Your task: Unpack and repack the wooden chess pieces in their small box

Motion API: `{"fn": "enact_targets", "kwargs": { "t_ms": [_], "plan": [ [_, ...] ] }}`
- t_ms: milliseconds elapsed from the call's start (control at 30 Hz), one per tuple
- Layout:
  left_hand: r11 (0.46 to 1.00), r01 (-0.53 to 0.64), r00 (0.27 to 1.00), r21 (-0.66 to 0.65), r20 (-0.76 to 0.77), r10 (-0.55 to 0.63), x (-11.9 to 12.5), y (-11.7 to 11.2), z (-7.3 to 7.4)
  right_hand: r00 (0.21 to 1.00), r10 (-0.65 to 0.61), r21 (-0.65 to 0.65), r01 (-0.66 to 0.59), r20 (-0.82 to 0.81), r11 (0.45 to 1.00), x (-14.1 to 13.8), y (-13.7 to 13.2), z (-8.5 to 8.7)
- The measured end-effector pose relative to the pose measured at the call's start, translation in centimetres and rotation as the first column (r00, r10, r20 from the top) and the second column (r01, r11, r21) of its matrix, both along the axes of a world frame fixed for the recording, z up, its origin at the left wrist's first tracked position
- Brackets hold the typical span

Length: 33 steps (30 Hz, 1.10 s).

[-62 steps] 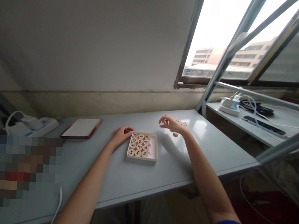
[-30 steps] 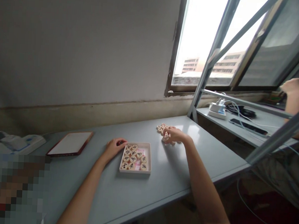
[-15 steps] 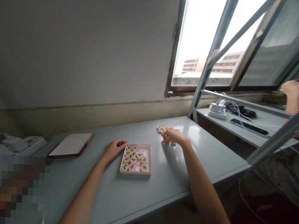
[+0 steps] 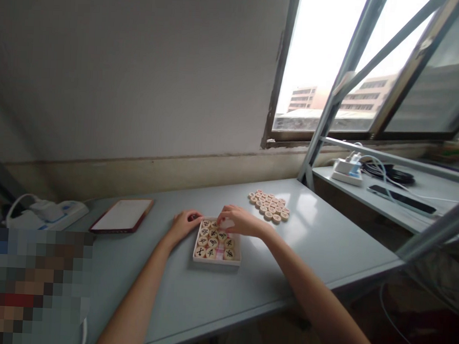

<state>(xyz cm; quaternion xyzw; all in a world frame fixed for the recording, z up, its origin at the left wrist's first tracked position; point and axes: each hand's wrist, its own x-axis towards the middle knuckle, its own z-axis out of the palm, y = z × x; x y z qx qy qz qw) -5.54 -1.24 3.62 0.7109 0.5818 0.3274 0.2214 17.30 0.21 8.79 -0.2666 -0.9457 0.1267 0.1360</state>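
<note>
A shallow white box (image 4: 239, 256) on the desk holds several round wooden Chinese chess pieces (image 4: 212, 243) with dark characters, lying in rows, with pink-and-white bottom showing between some. My left hand (image 4: 183, 226) is closed at the box's upper left corner, its fingertips against the edge; something dark shows beneath the fingers. Over the far side of the box, my right hand (image 4: 241, 221) reaches in with thumb and fingers pinched around a chess piece, which the fingers mostly hide. More pieces (image 4: 269, 205) lie flat in a close group on the desk, beyond and right of the box.
A white-topped, dark-red-edged flat case (image 4: 122, 215) lies on the left of the desk (image 4: 192, 298), near a power strip (image 4: 68, 212). A metal frame post (image 4: 318, 140) rises at the right. On the neighbouring desk are another power strip (image 4: 347, 173), black cable (image 4: 391, 174) and a phone (image 4: 401, 200).
My right hand has moved left from the loose group of pieces to the far part of the box. My left hand stays at the box corner. The whole view has shifted slightly.
</note>
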Motion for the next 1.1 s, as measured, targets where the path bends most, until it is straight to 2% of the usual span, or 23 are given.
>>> {"fn": "enact_targets", "kwargs": {
  "t_ms": [100, 200, 267, 333, 400, 467, 567, 700, 767, 867, 933, 1000, 1100],
  "plan": [
    [1.000, 0.007, 1.000, -0.007, 0.023, -0.007, 0.0, -0.1, 0.1, 1.000, -0.018, 0.097, 0.016, 0.022, 0.995, -0.8, -0.5, -0.4],
    [1.000, -0.003, 0.999, -0.019, 0.051, 0.004, 0.1, -0.2, 0.4, 0.999, -0.031, 0.113, 0.029, 0.018, 0.993, -0.5, -0.4, -0.1],
    [1.000, -0.010, 0.998, -0.027, 0.057, 0.012, 0.1, -0.4, 0.5, 1.000, -0.030, 0.062, 0.030, -0.006, 0.998, 0.2, -0.3, 0.5],
    [0.999, -0.018, 0.998, -0.040, 0.058, 0.020, 0.2, -0.5, 0.7, 0.999, 0.030, -0.061, -0.028, 0.020, 0.998, 1.0, -0.1, 1.1],
    [0.998, -0.029, 0.997, -0.055, 0.065, 0.033, 0.3, -0.5, 0.8, 0.988, 0.126, -0.208, -0.105, 0.093, 0.972, 1.7, 0.1, 1.5],
    [0.997, -0.036, 0.996, -0.067, 0.078, 0.041, 0.3, -0.6, 0.8, 0.970, 0.184, -0.296, -0.132, 0.157, 0.946, 2.0, 0.2, 1.5],
    [0.997, -0.036, 0.995, -0.073, 0.089, 0.042, 0.3, -0.6, 0.9, 0.964, 0.166, -0.320, -0.094, 0.208, 0.943, 1.7, 0.0, 1.1],
    [0.998, -0.028, 0.996, -0.060, 0.080, 0.033, 0.2, -0.5, 0.7, 0.967, 0.107, -0.281, -0.039, 0.232, 0.959, 0.9, -0.5, 1.1],
    [0.998, -0.023, 0.997, -0.053, 0.071, 0.027, 0.2, -0.4, 0.6, 0.974, 0.114, -0.285, -0.055, 0.196, 0.957, 1.2, -0.6, 1.6],
    [0.998, -0.026, 0.998, -0.057, 0.061, 0.030, 0.2, -0.4, 0.6, 0.989, 0.131, -0.357, -0.096, 0.076, 0.929, 2.8, -0.2, 2.8],
    [0.997, -0.033, 0.997, -0.063, 0.061, 0.037, 0.2, -0.5, 0.6, 0.999, 0.039, -0.373, -0.039, -0.007, 0.927, 4.4, 0.5, 3.5],
    [0.997, -0.039, 0.997, -0.069, 0.067, 0.044, 0.3, -0.5, 0.7, 0.988, -0.148, -0.336, 0.126, -0.040, 0.934, 5.8, 1.4, 3.5],
    [0.996, -0.040, 0.996, -0.076, 0.078, 0.046, 0.3, -0.6, 0.7, 0.920, -0.391, -0.205, 0.379, -0.017, 0.902, 6.8, 3.0, 2.3]
  ]
}}
